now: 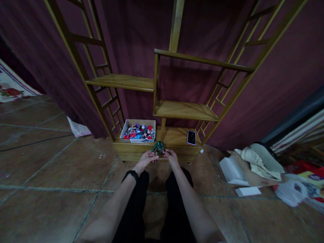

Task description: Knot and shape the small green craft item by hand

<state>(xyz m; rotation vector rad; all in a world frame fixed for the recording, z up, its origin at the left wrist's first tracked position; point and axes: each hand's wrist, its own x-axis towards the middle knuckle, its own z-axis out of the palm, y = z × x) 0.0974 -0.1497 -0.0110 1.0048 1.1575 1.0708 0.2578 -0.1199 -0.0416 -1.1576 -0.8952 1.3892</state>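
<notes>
Both my hands meet in front of me, low over the tiled floor. My left hand [147,158] and my right hand [171,157] are closed together on a small toy figure [158,147] with a green top, which sticks up between the fingers. My left wrist wears a black band [131,173]. Just behind the hands runs the bottom board of a wooden shelf unit [177,109]. On that board stands a white box [138,131] filled with several small colourful figures.
A phone [191,137] lies on the shelf's bottom board to the right. Cloth, paper and a plastic bag [291,192] are heaped on the floor at the right. A cable [35,142] runs across the tiles at the left. A dark red curtain hangs behind the shelf.
</notes>
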